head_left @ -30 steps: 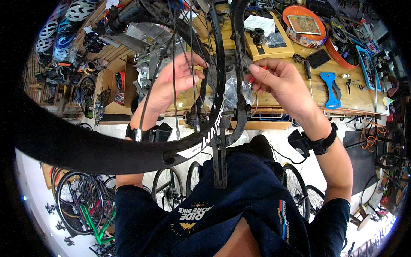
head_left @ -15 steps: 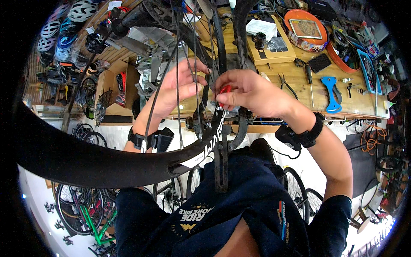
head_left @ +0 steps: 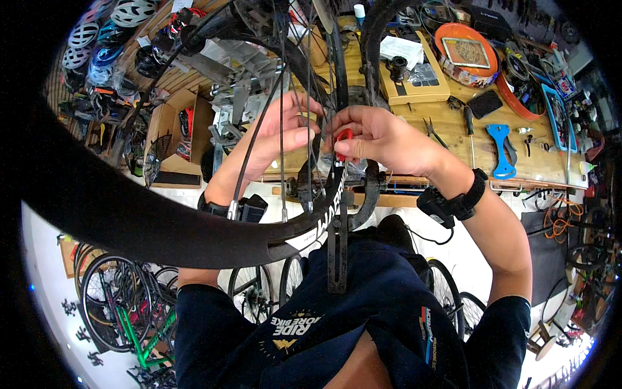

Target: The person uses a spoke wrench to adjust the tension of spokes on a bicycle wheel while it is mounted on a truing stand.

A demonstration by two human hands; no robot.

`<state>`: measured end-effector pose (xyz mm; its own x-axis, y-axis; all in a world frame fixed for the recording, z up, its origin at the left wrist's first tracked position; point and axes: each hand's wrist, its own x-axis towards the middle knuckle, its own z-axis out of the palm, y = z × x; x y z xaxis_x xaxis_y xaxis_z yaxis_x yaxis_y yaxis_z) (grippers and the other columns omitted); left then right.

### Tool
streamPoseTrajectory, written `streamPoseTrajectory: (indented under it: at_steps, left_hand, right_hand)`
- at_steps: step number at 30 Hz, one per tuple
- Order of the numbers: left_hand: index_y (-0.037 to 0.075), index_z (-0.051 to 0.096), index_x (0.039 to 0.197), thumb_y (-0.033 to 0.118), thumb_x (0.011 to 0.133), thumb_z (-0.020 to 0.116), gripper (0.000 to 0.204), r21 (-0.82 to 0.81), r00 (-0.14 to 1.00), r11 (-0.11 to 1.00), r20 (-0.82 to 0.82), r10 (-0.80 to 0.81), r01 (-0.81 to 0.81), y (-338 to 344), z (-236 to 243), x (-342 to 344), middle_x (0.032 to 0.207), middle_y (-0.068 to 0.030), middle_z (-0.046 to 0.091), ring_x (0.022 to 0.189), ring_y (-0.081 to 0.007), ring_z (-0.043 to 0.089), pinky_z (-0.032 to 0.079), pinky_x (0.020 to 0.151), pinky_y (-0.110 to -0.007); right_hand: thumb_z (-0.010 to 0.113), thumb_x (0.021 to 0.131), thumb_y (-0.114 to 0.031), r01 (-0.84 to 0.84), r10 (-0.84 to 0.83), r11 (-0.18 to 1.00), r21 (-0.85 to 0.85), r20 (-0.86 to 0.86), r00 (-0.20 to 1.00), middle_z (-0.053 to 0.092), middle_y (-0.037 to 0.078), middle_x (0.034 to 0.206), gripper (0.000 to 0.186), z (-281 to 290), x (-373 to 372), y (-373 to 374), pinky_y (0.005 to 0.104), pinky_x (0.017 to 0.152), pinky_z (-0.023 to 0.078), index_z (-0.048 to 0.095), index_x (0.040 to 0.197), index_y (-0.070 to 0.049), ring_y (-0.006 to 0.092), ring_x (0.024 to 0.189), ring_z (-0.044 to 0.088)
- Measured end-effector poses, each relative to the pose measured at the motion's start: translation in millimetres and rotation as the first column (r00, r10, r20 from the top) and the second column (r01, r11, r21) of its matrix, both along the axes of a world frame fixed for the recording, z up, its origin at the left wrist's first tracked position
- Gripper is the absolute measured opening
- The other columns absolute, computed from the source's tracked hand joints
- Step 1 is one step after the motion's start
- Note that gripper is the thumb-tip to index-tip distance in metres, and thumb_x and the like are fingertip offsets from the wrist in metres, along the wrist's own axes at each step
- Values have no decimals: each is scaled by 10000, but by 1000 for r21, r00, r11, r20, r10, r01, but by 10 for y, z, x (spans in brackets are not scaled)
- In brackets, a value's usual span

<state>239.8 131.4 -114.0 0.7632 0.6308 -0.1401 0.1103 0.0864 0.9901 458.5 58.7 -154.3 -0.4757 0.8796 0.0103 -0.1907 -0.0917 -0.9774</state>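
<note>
A black bicycle wheel [head_left: 162, 236] with white lettering on its rim stands upright in a dark truing stand [head_left: 336, 259] before my chest. My right hand [head_left: 382, 139] pinches a small red spoke wrench [head_left: 343, 144] between thumb and fingers, right at the rim by the foot of a spoke. On the wheel's left side, my left hand [head_left: 275, 136] reaches in behind several spokes [head_left: 283, 129]. Its thumb and fingers are curved and apart, with the fingertips close to the spokes; whether they touch one is unclear.
The wooden bench [head_left: 447, 155] beyond holds a blue tool [head_left: 500, 150], a screwdriver [head_left: 470, 126], pliers [head_left: 435, 132], a yellow-brown box [head_left: 414, 87] and a round orange tin [head_left: 465, 32]. Left are a cardboard box [head_left: 172, 117] and helmets [head_left: 133, 11]. Bicycles [head_left: 123, 305] stand behind me.
The wheel and spokes sit slightly farther right in the picture, and the near rim appears a little higher. My right hand keeps its pinch on the spoke wrench; both hands have barely shifted.
</note>
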Motion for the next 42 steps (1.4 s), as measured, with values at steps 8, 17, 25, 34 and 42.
streamPoseTrajectory:
  at_steps: [8, 17, 25, 34, 42]
  left_hand:
    - [45, 463, 1219, 282, 801, 732, 551, 7, 998, 1000, 56, -23, 23, 27, -9, -16, 1179, -52, 537, 1013, -127, 547, 423, 942, -290]
    - [34, 484, 1207, 233, 820, 714, 492, -10, 993, 1000, 116, -15, 16, 3, 4, -43, 1135, -50, 562, 1008, -121, 556, 440, 931, -283]
    - [28, 472, 1214, 336, 803, 705, 564, 59, 998, 998, 63, 6, -10, -27, 9, -34, 1144, -54, 550, 969, -120, 531, 409, 874, -261]
    - [13, 514, 1187, 530, 927, 484, 580, -102, 995, 995, 97, -12, 22, -159, 501, -53, 1039, -53, 558, 896, -124, 540, 397, 745, -248]
    - [1, 433, 1266, 525, 810, 622, 720, 85, 992, 991, -76, -96, 103, -58, 420, -59, 1147, -72, 530, 958, -165, 559, 438, 865, -302]
  right_hand:
    - [650, 923, -137, -199, 200, 979, -53, 7, 980, 655, 64, 1036, 303, 22, -41, 65, 233, 717, 477, 546, 1164, 13, 85, 823, 572]
    - [708, 888, -201, -203, 204, 979, -20, 13, 979, 667, 39, 890, 269, 8, -94, 77, 230, 671, 471, 628, 1027, 15, 75, 736, 565]
    - [779, 824, -299, 128, -126, 992, 5, 225, 966, 597, 26, 619, 363, 140, -282, -115, 247, 471, 427, 655, 793, 41, 75, 524, 531]
    - [737, 860, -374, -12, 23, 994, -111, 96, 995, 605, 20, 642, 396, 934, -275, -312, 201, 500, 463, 650, 792, 6, 65, 544, 573]
    - [727, 876, -291, 18, 3, 998, -67, 307, 952, 613, 22, 657, 327, 679, -247, -211, 219, 523, 464, 647, 826, 22, 77, 572, 577]
